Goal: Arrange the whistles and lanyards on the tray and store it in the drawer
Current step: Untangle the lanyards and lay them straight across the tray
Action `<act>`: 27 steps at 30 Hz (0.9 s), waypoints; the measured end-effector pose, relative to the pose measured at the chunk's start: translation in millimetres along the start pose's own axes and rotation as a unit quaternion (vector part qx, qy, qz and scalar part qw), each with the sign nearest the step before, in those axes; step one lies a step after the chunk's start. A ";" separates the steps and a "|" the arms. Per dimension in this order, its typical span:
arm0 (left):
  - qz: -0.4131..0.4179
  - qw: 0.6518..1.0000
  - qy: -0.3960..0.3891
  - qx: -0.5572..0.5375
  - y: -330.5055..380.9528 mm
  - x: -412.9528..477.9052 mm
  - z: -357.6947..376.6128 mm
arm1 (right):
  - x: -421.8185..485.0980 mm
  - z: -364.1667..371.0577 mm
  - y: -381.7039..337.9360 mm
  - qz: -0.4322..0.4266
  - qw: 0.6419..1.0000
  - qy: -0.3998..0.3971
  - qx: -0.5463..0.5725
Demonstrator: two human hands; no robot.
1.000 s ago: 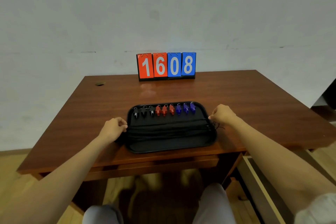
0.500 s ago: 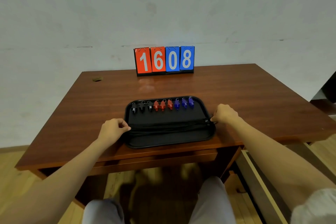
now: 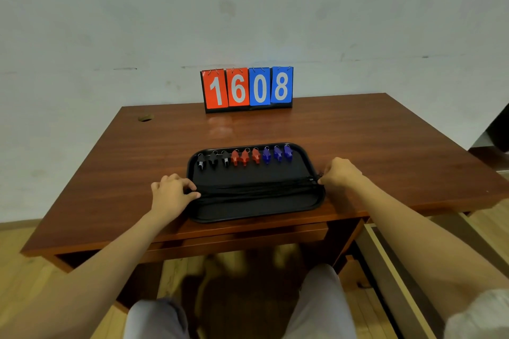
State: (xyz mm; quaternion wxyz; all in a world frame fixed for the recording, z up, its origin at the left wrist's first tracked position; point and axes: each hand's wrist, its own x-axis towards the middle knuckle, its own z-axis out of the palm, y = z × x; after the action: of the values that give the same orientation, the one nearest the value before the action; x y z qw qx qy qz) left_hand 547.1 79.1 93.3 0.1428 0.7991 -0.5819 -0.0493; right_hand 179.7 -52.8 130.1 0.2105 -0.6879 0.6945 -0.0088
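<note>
- The black tray (image 3: 256,213) sits near the front edge of the desk (image 3: 385,146), with bare wood on both sides.
- The left hand (image 3: 170,195) and right hand (image 3: 340,173) pinch opposite ends of the lanyard bundle (image 3: 253,190), which is stretched across the tray below the whistles (image 3: 245,157).

Three black whistles (image 3: 213,158), three red whistles (image 3: 244,156), three blue whistles (image 3: 277,153), one tray (image 3: 248,212).

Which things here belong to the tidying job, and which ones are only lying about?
Job: tray, whistles, lanyards (left hand and right hand hold their ends), open drawer.
Lying about: scoreboard reading 1608, at the back of the table.
</note>
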 end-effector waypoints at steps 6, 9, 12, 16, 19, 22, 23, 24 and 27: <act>0.098 0.994 0.039 -0.009 16.9 -10.1 9.2 | 2.0 -1.8 -3.3 -0.045 0.998 0.002 0.042; 0.154 0.986 0.000 -0.061 35.7 -16.8 16.2 | 7.3 6.7 -6.9 -0.077 0.992 0.035 0.092; 0.206 0.973 -0.068 -0.077 51.4 -22.8 25.1 | 11.8 16.3 -12.0 -0.121 0.990 0.016 0.067; 0.210 0.965 -0.110 -0.107 59.8 -24.9 32.7 | 18.1 24.6 -15.7 -0.130 0.991 -0.020 0.017; 0.214 0.952 -0.151 -0.159 62.2 -25.5 35.3 | 24.0 27.0 -17.6 -0.123 0.992 -0.015 -0.001; 0.234 0.943 -0.184 -0.148 63.1 -25.2 36.6 | 30.3 27.8 -21.7 -0.119 0.993 0.003 -0.004; 0.244 0.941 -0.187 -0.138 63.4 -24.5 36.2 | 33.0 28.6 -22.6 -0.114 0.993 0.008 -0.001; 0.259 0.939 -0.187 -0.126 64.1 -23.2 35.8 | 36.5 29.4 -22.9 -0.109 0.994 0.014 0.005; 0.294 0.933 -0.183 -0.102 67.7 -20.7 33.4 | 44.2 31.3 -24.0 -0.083 0.995 0.041 0.036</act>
State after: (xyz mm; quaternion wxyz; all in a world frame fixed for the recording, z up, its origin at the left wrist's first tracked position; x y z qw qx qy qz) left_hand 470.3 73.8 79.0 0.1230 0.5505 -0.7986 -0.2099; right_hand 213.6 -87.8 96.5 0.2053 -0.7343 0.6422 -0.0793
